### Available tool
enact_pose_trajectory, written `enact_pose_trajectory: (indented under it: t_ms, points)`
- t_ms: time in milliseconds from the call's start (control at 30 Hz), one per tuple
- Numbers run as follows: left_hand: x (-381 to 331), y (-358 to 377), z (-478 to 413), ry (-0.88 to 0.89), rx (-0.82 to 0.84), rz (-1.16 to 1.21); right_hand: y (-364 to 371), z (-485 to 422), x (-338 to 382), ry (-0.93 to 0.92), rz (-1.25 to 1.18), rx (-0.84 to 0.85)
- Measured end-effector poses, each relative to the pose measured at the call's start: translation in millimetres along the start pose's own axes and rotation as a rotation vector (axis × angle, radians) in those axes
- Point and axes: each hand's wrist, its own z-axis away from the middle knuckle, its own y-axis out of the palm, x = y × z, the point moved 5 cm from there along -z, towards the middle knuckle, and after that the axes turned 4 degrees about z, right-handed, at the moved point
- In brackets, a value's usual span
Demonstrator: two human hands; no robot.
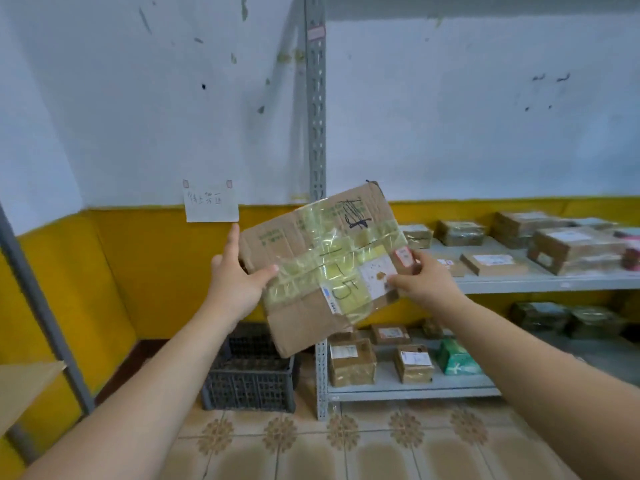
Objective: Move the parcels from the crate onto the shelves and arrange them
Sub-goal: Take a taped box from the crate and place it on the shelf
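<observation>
The held parcel [325, 268] covers the top of the crate [249, 379], what lies in it, and most fingers of the left hand [235, 282]. The rightmost parcels [631, 252] on the upper shelf [554, 282] are blurred and cut by the picture's edge.

We see through one wide-angle camera worn on the head, facing forward and tipped a little down. It sits close behind the arms: both forearms enter from the bottom corners, and the left hand [235, 289], right hand [426, 282] and the parcel [322, 265] they hold fill mid-frame, near the lens. Farther off we face the wall [138, 98], with the shelves [519, 284] to the right and the tiled floor [346, 445] along the bottom edge
</observation>
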Motion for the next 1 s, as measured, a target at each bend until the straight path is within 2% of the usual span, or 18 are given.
enact_pose_trajectory:
  t_ms: [167, 333, 567, 767, 1000]
  points:
    - [-52, 100, 17, 0.055, 0.082, 0.055, -111, -10, -28, 0.000, -0.122, -0.143]
    - [-109, 221, 51, 0.189, 0.295, 0.102, -235, -11, -84, 0.038, -0.230, -0.415]
    - [-174, 342, 99, 0.333, 0.505, 0.078, -348, 7, -157, 0.116, -0.515, -0.595]
    - [-207, 421, 131, 0.430, 0.608, 0.129, -405, 29, -200, 0.104, -0.516, -0.796]
    - [-208, 503, 140, 0.465, 0.863, 0.207, -434, 5, -224, 0.055, -0.274, -0.810]
